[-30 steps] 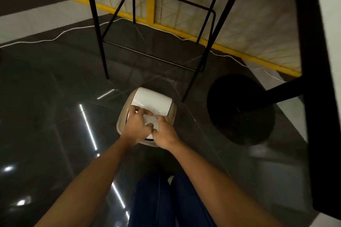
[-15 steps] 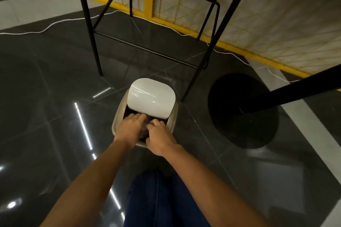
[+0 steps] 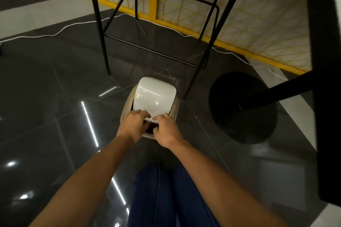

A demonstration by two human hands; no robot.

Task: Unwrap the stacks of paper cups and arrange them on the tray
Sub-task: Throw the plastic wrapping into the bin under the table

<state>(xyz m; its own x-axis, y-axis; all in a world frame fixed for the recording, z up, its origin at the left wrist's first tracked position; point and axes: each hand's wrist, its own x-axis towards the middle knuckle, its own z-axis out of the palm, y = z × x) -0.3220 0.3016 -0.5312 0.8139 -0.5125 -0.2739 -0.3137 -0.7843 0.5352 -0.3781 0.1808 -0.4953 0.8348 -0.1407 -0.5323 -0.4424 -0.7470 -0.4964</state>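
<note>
Dark floor (image 3: 55,79), and the white bin lid (image 3: 154,96) is pressed at its near edge by the released left hand (image 3: 135,125). Whether anything is grasped by the right hand (image 3: 166,129) cannot be told.

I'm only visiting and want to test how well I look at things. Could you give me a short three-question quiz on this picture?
1. True or false: paper cups are in view.
2. Fill in: the legs of the stool behind the bin are ____.
3. Where are the left hand and right hand? A on the stool; B at the near edge of the bin's white lid; C flat on the floor.
Key: 1 false; 2 black; 3 B.
</note>
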